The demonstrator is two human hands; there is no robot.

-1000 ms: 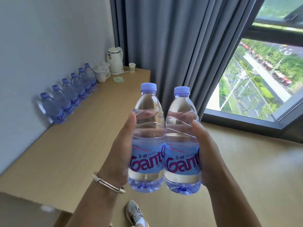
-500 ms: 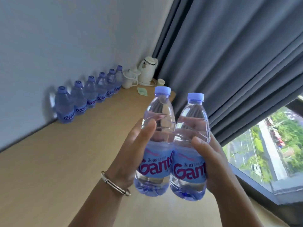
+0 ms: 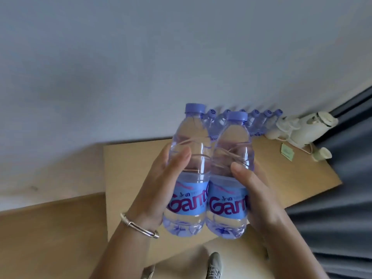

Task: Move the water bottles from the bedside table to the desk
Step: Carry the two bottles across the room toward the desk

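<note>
A row of bottles (image 3: 259,122) lines the wall on the desk (image 3: 281,178) at centre right, partly hidden behind the two held ones; a white kettle (image 3: 314,127) and small cup (image 3: 322,155) stand further right, beside the grey curtain (image 3: 342,208). At frame centre, the left hand (image 3: 159,190) grips the left bottle (image 3: 190,168) and the right hand (image 3: 259,194) the right bottle (image 3: 231,174) (fingers curled round each), both upright, touching, above the desk.

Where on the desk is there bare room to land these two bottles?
Bare desk left of the held bottles, from the row of bottles at the wall to the near edge. Also the near right corner. Crowded: far right, with kettle, cups and paper.
</note>
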